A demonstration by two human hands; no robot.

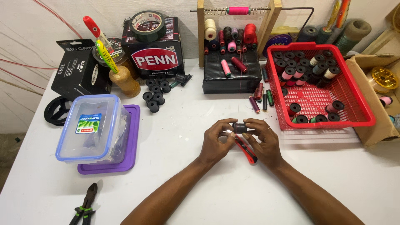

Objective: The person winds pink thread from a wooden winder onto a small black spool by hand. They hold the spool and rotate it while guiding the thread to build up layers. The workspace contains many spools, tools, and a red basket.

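Note:
Both my hands meet over the middle of the white table (200, 187). Between the fingertips of my left hand (217, 139) and my right hand (262, 139) sits a small black spool (239, 127). A thin thread runs up from it toward the wooden thread rack (233, 29) at the back. My right hand also grips a red and black utility knife (246, 151), its body slanting down below the spool.
A red basket (362, 104) of spools stands at right, next to a cardboard box (375, 129). A clear lidded container (93, 127) on a purple lid is at left. Loose black spools (156, 91), black boxes (154, 54), a tape roll (146, 24) and pliers (85, 204) lie about.

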